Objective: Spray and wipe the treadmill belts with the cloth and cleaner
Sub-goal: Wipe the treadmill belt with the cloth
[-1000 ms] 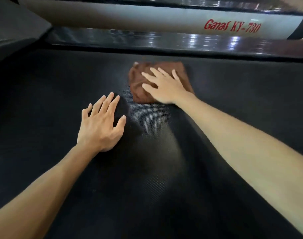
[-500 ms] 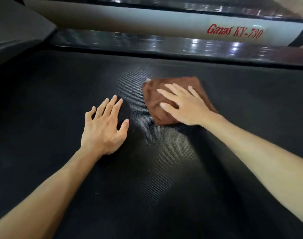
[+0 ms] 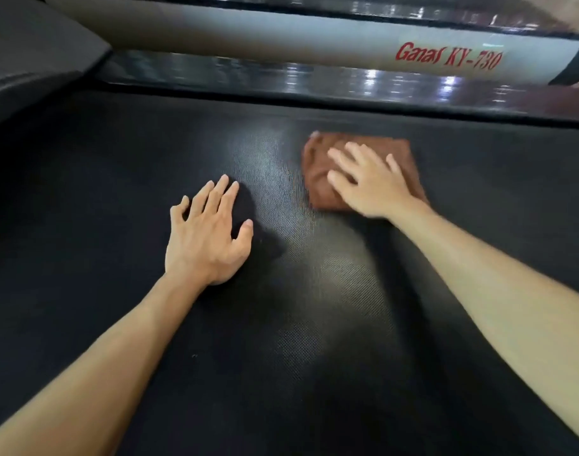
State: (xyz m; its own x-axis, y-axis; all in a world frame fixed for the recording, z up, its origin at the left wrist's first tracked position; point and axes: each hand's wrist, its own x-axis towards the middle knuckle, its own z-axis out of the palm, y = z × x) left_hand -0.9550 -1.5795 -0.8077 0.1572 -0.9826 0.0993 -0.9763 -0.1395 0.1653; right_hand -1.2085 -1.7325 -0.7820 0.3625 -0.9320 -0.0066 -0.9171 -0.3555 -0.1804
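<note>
Wiping | our right hand [image 3: 368, 184], grip wide and fingers flat, presses the cloth [image 3: 317, 172] on the belt [image 3: 314, 324] near its far edge; left hand [image 3: 207, 232] grip wide, braced flat mid-belt | we should keep even pressure; overlap strokes; cleaner not in view

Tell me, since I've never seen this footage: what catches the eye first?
The brown cloth on the black treadmill belt, pressed flat under the right hand, right of centre. The left hand rests spread on the belt beside it, and red lettering marks the pale rail at top right.
</note>
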